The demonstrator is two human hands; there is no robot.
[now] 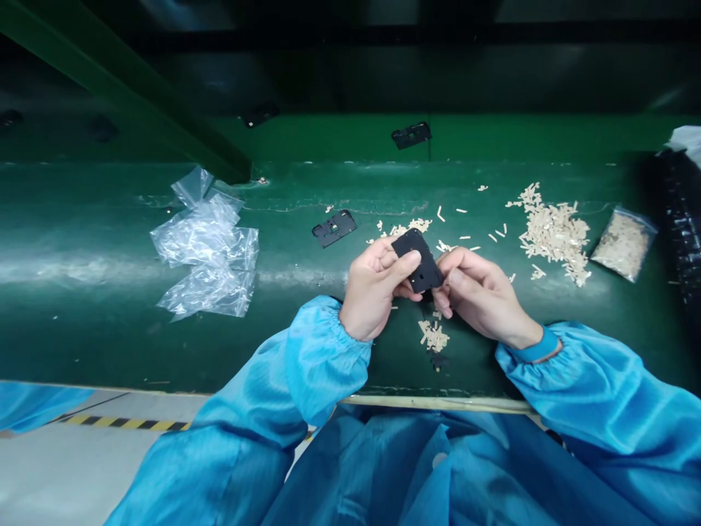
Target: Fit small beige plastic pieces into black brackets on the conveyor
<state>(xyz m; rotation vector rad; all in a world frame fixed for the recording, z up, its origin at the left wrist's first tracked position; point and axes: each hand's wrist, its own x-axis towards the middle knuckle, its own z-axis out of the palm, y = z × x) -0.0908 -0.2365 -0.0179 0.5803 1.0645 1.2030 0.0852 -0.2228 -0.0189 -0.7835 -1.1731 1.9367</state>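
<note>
My left hand (368,292) holds a flat black plastic part (429,272), thumb on its face and fingers behind it. At the part's lower right corner, the thumb and forefinger of my right hand (485,296) are pinched together; whatever is between them is hidden. Small pale strips lie in a little heap (434,336) below my hands, beside a small dark piece (438,361). More strips (408,228) are scattered just beyond my fingers. Left of these rests a similar black part (334,228) with cutouts.
Clear plastic bags (211,245) are piled on the green bench (98,314) at left. At right are a large heap of strips (556,234), a filled zip bag (624,245) and a black container (684,219). Another black part (412,135) lies behind. A green post (164,102) slants at upper left.
</note>
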